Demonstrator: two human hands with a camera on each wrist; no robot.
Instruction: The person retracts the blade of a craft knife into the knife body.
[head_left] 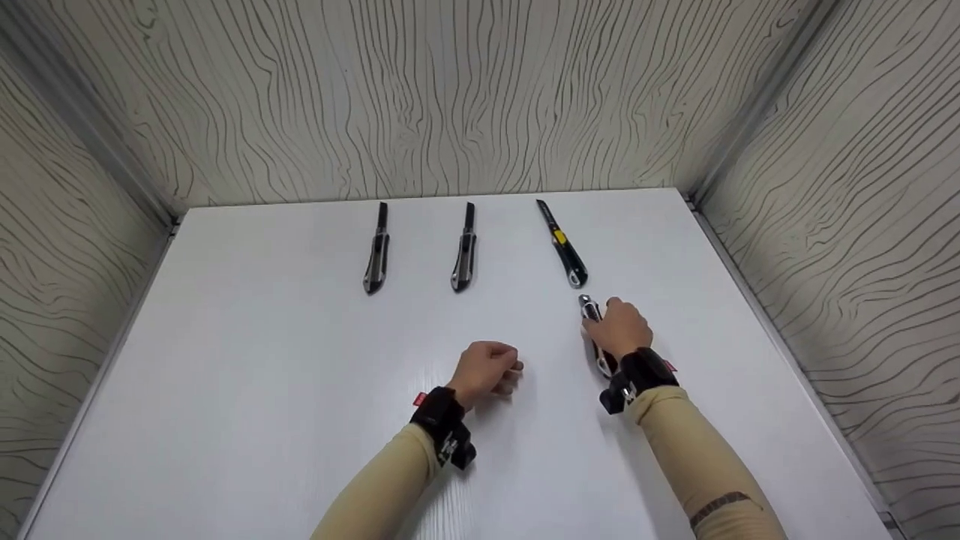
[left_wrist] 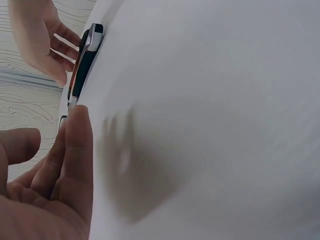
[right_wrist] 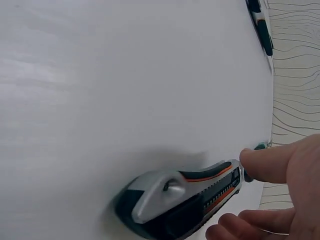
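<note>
"Where is the silver-and-black cutter (right_wrist: 180, 200)?"

"On the worktop (head_left: 262, 337), just on the person's side of the yellow-buttoned cutter (head_left: 561, 238), its nose near that one's butt end. The right hand (head_left: 621, 330) is over it."

"Gripped?"

"The thumb and fingers stand apart. In the right wrist view the thumb is at the nose; whether it touches, I can't tell."

"And the left hand (head_left: 486, 373)?"

"Left of the yellow-buttoned cutter and closer to the person, fingers loosely curved, thumb apart from them in its own wrist view."

"What else is lying there?"

"Left of the yellow-buttoned cutter, the nearer grey cutter (head_left: 464, 259), and beyond it the farther grey cutter (head_left: 376, 259), both with dark blades pointing away from the person."
</note>
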